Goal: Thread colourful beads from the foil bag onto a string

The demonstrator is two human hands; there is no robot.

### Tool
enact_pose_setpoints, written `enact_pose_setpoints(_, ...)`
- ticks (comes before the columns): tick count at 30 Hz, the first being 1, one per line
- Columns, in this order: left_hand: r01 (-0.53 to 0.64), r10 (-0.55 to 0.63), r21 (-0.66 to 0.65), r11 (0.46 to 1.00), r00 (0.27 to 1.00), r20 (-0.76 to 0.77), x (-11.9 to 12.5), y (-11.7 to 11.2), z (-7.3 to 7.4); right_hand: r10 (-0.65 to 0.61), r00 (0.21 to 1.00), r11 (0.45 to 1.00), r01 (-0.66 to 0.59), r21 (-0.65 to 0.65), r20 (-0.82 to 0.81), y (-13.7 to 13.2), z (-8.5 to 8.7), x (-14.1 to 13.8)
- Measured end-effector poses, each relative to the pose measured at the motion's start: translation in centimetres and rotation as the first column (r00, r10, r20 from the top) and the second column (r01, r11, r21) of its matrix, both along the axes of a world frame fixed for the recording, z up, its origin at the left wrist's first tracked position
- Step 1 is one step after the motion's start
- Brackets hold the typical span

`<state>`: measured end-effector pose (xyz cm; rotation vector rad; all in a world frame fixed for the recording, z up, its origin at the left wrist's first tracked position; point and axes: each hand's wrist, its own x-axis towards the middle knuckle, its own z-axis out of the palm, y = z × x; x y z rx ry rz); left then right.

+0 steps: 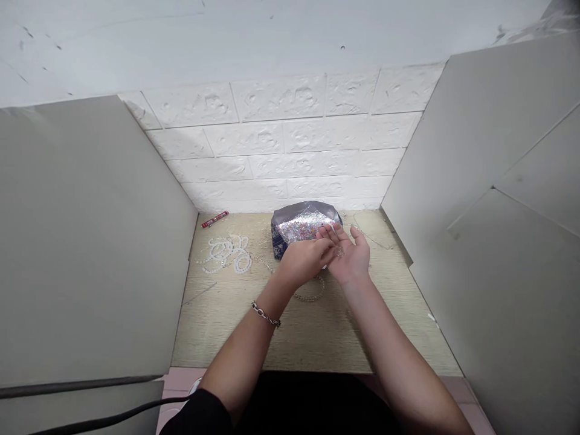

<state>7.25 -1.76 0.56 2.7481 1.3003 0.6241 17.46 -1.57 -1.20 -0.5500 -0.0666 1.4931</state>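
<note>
My right hand (350,258) is palm up, fingers stretched out and thumb apart, with a few tiny clear pieces, like beads, on the palm. Over that palm my left hand (302,260) is closed in a pinch; whatever its fingertips hold is too small to name. Just behind both hands sits a dark blue pouch (278,243) with a silvery lining and many small coloured beads (296,231) inside. A beaded strand (310,298) curves on the table below my hands, partly hidden by my left wrist.
White beaded loops (229,251) lie on the left of the wooden table (312,341). A small red packet (215,219) is at the back left. Thin wire or thread (378,243) lies at the back right. Grey panels (475,181) flank both sides; a white brick-patterned wall (267,139) stands behind.
</note>
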Motion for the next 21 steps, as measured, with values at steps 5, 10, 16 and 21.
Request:
enact_pose_setpoints(5,-0.005,0.005,-0.032,0.999,1.0,-0.017,-0.07,0.0,0.05,0.02,1.0,1.0,-0.02,0.004,0.014,0.11,-0.16,-0.04)
enact_pose_setpoints(10,0.008,-0.009,-0.036,0.999,0.999,-0.03,-0.15,0.08,0.06,0.029,0.999,0.999,-0.028,-0.028,0.025,0.17,-0.16,-0.14)
enact_pose_setpoints(16,0.013,-0.014,-0.031,0.999,0.999,-0.048,-0.25,0.15,0.08,0.036,0.999,0.998,-0.034,-0.053,0.025,0.24,-0.25,-0.17)
enact_pose_setpoints(21,0.01,-0.013,-0.038,0.999,0.998,-0.067,-0.41,0.2,0.23,0.038,0.999,0.998,-0.036,-0.051,0.025,0.33,-0.44,-0.18)
